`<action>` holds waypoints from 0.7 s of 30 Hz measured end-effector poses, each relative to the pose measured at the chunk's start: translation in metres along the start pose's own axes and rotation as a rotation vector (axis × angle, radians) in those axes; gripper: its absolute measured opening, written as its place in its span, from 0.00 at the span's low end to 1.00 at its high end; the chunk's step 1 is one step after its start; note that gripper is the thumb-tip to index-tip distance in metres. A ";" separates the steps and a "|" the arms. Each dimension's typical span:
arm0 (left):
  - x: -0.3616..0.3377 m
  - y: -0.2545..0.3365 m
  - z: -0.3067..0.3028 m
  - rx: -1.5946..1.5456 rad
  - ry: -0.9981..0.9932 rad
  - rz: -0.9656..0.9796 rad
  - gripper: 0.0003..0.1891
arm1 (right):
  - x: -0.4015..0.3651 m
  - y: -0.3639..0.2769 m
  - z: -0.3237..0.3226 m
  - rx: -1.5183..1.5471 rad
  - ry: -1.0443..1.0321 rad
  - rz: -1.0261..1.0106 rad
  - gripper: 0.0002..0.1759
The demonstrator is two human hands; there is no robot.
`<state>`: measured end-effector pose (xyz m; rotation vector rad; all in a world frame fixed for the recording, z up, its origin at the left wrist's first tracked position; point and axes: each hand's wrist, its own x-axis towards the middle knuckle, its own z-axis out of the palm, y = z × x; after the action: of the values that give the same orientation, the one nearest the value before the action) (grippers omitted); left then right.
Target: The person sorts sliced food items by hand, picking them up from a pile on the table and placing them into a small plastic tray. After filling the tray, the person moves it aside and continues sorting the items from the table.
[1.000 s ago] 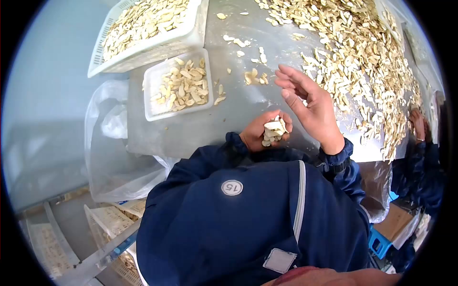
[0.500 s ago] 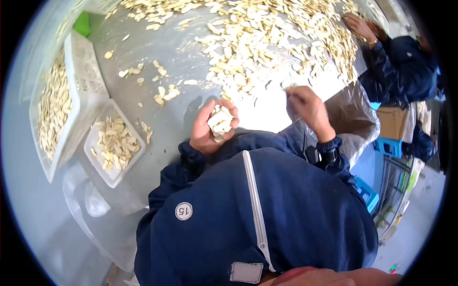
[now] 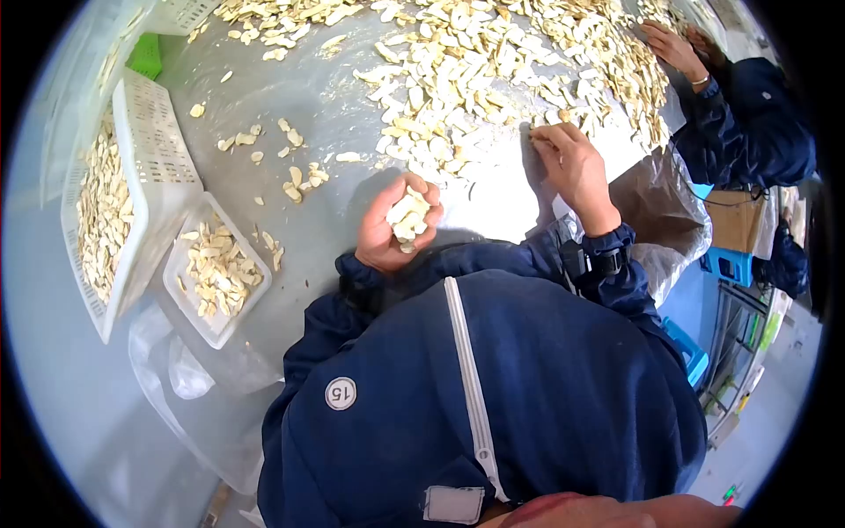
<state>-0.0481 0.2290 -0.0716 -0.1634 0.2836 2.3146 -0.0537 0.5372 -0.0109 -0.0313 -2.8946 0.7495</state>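
Observation:
My left hand (image 3: pixel 394 222) is cupped around a small stack of pale, flat dried slices (image 3: pixel 408 216), held above the near edge of the metal table (image 3: pixel 343 114). To its right, my right hand (image 3: pixel 576 172) reaches toward the near side of a wide heap of the same slices (image 3: pixel 466 70). Its thumb and fingertips are bent close together beside the slices; whatever lies between them is too small to make out. A few loose slices (image 3: pixel 299 180) lie on the table left of the heap.
At left a white perforated basket (image 3: pixel 163 145) full of slices stands by a small white tray (image 3: pixel 233 326) that holds more. A green object (image 3: pixel 146 56) sits behind. On the right are a co-worker's hand (image 3: pixel 676 51), a plastic bag (image 3: pixel 660 207), a cardboard box (image 3: pixel 732 220) and a blue stool (image 3: pixel 685 350).
My right hand has moved forward and slightly right, closer to the heap. My left hand stays in almost the same place with its stack of slices.

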 end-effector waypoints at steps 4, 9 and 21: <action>0.003 -0.002 0.003 0.013 -0.001 -0.021 0.15 | 0.001 -0.009 0.002 0.022 0.058 -0.060 0.09; 0.001 0.000 0.001 0.050 0.007 -0.017 0.15 | 0.022 -0.037 0.024 0.163 -0.005 -0.069 0.10; -0.003 -0.001 0.020 0.094 0.121 0.019 0.09 | 0.049 -0.129 0.044 0.318 -0.069 -0.644 0.20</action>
<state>-0.0466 0.2326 -0.0523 -0.2547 0.4556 2.3088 -0.1069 0.4058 0.0205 0.9195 -2.5443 1.0544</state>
